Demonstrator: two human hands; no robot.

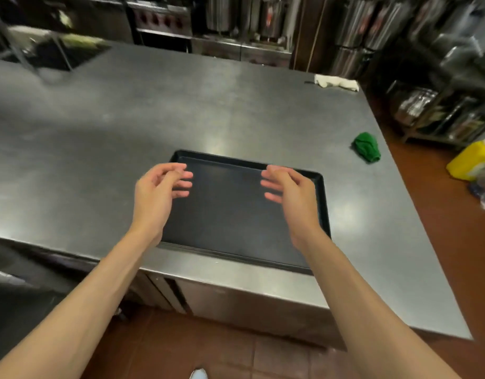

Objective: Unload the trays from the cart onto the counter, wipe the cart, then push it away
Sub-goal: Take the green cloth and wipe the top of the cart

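Note:
A stack of black trays [230,214] lies flat on the steel counter [181,110], near its front edge. My left hand [156,192] hovers over the stack's left side, fingers loosely curled and holding nothing. Over the right side hangs my right hand [290,192], fingers relaxed, also empty. Neither hand touches the trays. A crumpled green cloth [366,147] sits on the counter to the right, close to the edge. A dark edge at the far left may be the cart [6,283]; I cannot tell for sure.
A white cloth [336,82] lies at the counter's far right corner. A sink [52,53] is sunk into the far left. Steel pots and shelving [427,64] line the back and right. A yellow container [473,160] stands on the red tile floor at right.

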